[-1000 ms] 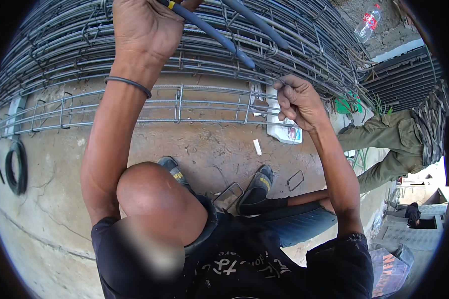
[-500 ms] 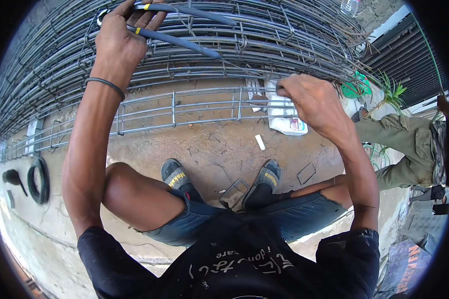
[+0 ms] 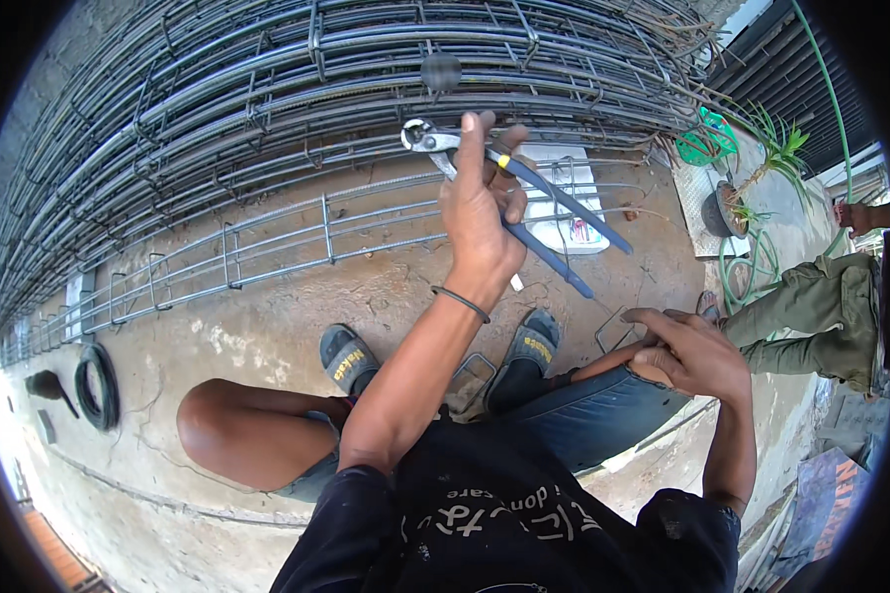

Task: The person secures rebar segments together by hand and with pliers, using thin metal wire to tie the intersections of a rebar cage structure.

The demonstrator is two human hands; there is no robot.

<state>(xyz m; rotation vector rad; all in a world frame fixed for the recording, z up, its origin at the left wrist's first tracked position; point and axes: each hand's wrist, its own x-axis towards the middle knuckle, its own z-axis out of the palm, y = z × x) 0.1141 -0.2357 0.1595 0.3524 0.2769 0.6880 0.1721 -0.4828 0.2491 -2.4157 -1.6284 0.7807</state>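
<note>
Head view: pose of the two hands. The left forearm (image 3: pixel 410 381) slants up and to the right across the front of the body, a black wristband (image 3: pixel 462 303) above its sleeve. The left hand (image 3: pixel 480 225) is raised, palm toward the wearer, and grips the pincers (image 3: pixel 562 200). One digit stands upright in front of the tool near its metal head; the others bend loosely about the blue handles. The head points to the upper left, its jaws parted; the handles spread toward the lower right, their ends free. In this view the pincers overlap the right part of a narrow rebar cage (image 3: pixel 328 229) and a white pack (image 3: pixel 588 178).

The right forearm (image 3: pixel 734 445) rises from its sleeve, and the right hand (image 3: pixel 702 358) lies at the right knee (image 3: pixel 653 368), back upward. Its fingers extend to the left, slightly bent, thumb apart from them; they are seen to hold nothing, though the underside is hidden. Whether the hand presses on the knee cannot be told.

Surroundings: a stack of cages (image 3: pixel 366 59) beyond the narrow one; a dark coil (image 3: pixel 97 387) at left; another person's trousers (image 3: pixel 811 321) at right, near a green hose (image 3: pixel 764 267).
</note>
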